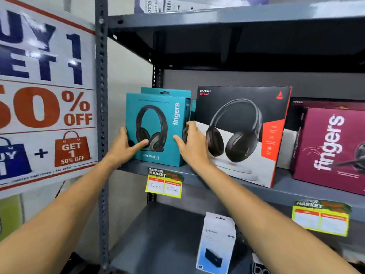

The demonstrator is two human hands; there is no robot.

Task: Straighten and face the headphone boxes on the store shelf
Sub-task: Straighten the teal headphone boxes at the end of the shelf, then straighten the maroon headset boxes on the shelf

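Both hands up on the teal box (158, 129), mid-frame, standing upright at the left end of the shelf (296, 186). Left hand (123, 148) clamps the box's left edge at about 9 o'clock, thumb laid across the front over the printed headset. Right hand (192, 143) takes the right edge at 3 o'clock, thumb on the front, fingers wrapped round the side. So it's a two-handed hold on the one box, neither hand wide open.

A second teal box (167, 90) sits directly behind, its top poking up at 12 o'clock of the front one. At 3 o'clock, just beside the right hand, a black box (243, 133) w/ big headphones on it, front turned a bit toward the camera. Further out at 3, a maroon box (329, 147), partly cut by the frame edge, w/ another dark box behind it.

Yellow price tag (164, 184) hangs off the shelf lip at 6 o'clock of the teal box. Lower shelf, approx 5 o'clock: a small white box (216, 246), upright. Far left at 9 o'clock, a sale poster (45, 91).
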